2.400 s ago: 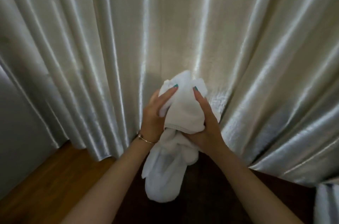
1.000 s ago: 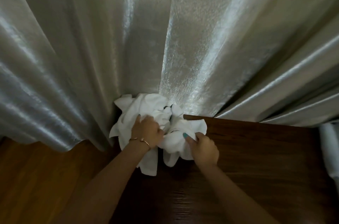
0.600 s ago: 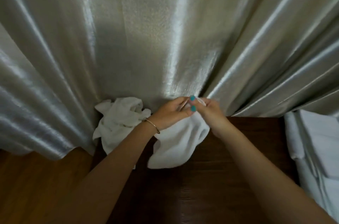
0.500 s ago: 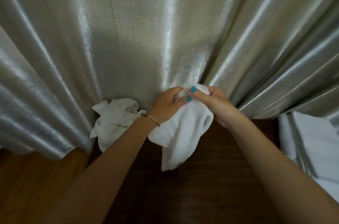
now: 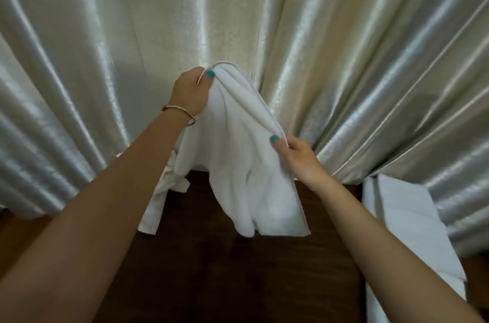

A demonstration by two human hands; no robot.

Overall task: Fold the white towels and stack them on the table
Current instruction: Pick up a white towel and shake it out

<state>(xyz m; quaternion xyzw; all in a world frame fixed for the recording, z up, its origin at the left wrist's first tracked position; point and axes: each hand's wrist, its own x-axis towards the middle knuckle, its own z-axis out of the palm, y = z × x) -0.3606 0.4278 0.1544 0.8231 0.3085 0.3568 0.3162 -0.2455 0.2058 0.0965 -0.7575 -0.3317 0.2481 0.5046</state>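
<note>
The towel [image 5: 246, 164] held up in the middle is plain white, with soft grey shadows in its folds. Another towel [image 5: 161, 198] behind the left arm is white too. The bench [image 5: 238, 269] is very dark brown with thin wood lines running across it. The curtain [image 5: 344, 45] is a shiny pale cream and silver, with bright white streaks and grey-green shade between the folds, and a tiny bumpy pattern. The nails on both hands [image 5: 189, 92] [image 5: 299, 156] are painted blue-green. The bracelet [image 5: 180, 112] on the left wrist is gold. The cloth [image 5: 407, 219] at the right edge is white. The floor [image 5: 13, 227] at the left is orange-brown wood.
</note>
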